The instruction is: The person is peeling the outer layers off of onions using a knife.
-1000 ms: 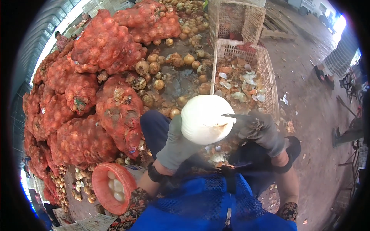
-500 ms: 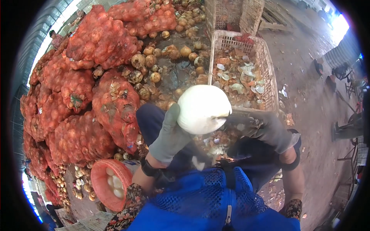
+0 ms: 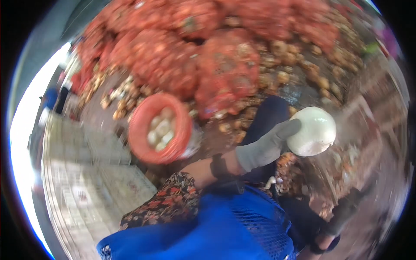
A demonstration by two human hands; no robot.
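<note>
A large peeled white onion (image 3: 313, 131) sits in my left hand (image 3: 268, 147), which wears a grey glove and has its thumb and fingers wrapped round the onion's near side. Farther right and lower down is my gloved right hand (image 3: 344, 212), over my dark trouser leg. Motion smears its fingers, so what they hold, if anything, is unclear. Left of my left forearm stands a bucket lined with red mesh (image 3: 138, 125), with several peeled onions (image 3: 162, 130) inside.
Red mesh sacks of onions (image 3: 160, 60) pile up at the far side, with loose unpeeled onions (image 3: 284, 78) on the ground beside them. Pale plastic crates (image 3: 86, 195) are stacked at the left. A blurred crate of onion skins (image 3: 331, 182) stands on the right.
My view has swung left, bringing the bucket towards the middle and the pale crates into sight. My right hand has come away from the onion, which stays in my left hand.
</note>
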